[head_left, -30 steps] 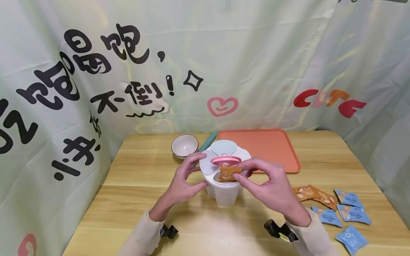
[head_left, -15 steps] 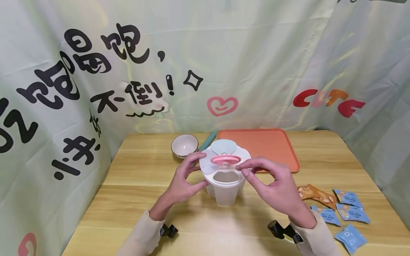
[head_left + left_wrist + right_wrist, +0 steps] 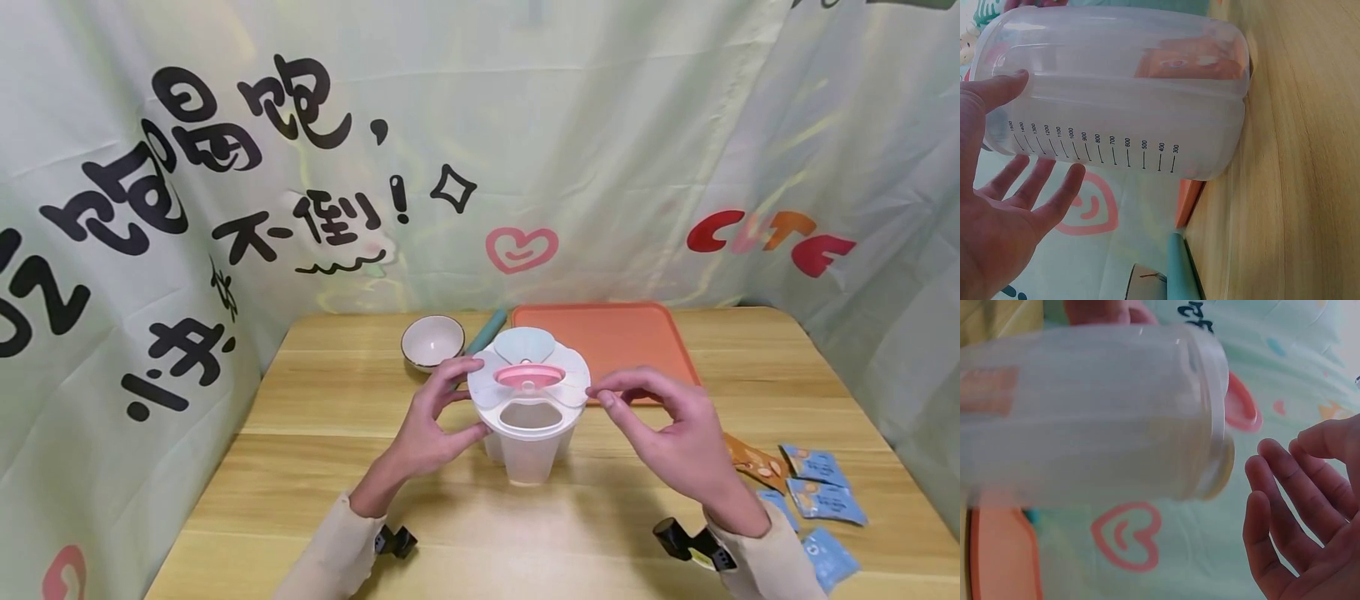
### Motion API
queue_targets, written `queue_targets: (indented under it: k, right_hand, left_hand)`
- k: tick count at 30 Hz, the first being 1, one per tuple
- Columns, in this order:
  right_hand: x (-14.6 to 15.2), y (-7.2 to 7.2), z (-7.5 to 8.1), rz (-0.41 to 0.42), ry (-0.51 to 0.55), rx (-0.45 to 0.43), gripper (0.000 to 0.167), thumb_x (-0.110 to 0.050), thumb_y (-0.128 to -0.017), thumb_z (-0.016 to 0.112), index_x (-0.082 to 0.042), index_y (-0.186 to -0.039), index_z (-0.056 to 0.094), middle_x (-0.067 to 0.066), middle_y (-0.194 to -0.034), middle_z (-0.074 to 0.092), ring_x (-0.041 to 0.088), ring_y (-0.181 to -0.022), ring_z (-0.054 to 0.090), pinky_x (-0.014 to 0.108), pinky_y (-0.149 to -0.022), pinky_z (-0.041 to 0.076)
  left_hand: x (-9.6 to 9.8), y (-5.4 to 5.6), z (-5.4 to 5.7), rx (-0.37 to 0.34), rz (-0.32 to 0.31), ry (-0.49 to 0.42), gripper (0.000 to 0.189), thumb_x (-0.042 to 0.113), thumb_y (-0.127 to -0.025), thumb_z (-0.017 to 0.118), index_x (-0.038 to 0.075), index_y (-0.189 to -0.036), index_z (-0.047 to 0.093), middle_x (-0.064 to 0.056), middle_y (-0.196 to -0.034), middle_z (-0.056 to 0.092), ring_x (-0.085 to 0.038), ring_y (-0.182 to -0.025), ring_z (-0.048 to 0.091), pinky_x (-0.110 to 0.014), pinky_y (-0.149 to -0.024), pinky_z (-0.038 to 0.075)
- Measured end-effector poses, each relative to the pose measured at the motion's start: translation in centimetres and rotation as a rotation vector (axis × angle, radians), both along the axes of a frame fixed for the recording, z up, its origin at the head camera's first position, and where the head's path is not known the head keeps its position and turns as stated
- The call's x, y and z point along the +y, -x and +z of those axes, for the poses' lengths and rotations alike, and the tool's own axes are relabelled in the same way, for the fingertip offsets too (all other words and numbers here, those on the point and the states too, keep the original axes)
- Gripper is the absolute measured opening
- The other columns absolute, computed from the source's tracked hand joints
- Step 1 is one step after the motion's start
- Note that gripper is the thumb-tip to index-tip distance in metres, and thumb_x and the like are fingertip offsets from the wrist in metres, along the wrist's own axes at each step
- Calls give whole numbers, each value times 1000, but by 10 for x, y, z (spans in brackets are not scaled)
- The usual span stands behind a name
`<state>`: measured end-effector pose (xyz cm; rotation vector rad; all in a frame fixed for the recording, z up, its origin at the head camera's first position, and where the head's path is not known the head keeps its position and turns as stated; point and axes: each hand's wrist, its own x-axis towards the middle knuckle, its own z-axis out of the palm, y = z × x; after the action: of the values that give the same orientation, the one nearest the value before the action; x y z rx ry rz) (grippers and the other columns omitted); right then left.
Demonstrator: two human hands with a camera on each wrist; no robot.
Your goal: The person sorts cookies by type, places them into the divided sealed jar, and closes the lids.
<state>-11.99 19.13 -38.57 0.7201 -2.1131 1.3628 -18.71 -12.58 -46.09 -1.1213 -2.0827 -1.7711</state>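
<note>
A translucent plastic storage canister (image 3: 529, 457) stands upright on the table. Its white scalloped lid (image 3: 566, 377) has a pink handle (image 3: 529, 377), a pale blue section at the back and an uncovered opening at the front. My left hand (image 3: 431, 421) grips the canister by its left side, thumb in front and fingers behind. Through the wall, the left wrist view shows an orange packet (image 3: 1191, 59) at the bottom of one compartment. My right hand (image 3: 667, 429) hovers just right of the lid, holding nothing, its fingers loosely bent.
To the right lie several blue packets (image 3: 828, 500) and an orange packet (image 3: 759, 463), partly behind my right hand. An orange tray (image 3: 600, 333) lies at the back. Behind the canister are a white bowl (image 3: 432, 342) and a teal handle-like object (image 3: 487, 331).
My right hand has let the orange packet drop through the lid's front opening, then drawn back to the right. My left hand has kept its grip on the canister.
</note>
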Motion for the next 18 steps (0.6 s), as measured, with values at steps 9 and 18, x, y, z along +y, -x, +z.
queue_targets:
  k: [9,18]
  right_hand:
    - [35,0,-8,-112,-68,-67,34,16,-90,76,-12,-108,81,-6,-102,81,1,-90,75,10,-83,59]
    - [69,3,-20,-218,-156,-114,30,10,-93,78,-15,-107,81,-15,-101,80,-5,-88,73,5,-82,56]
  left_hand:
    - [0,0,0,2,2,0,78,-13,-82,87,0,-152,53,-25,-150,56,-14,-139,62,-42,-105,66]
    - [1,0,0,1,1,1,78,-13,-83,87,1,-152,53,-25,-150,56,-15,-138,63,-43,-105,66]
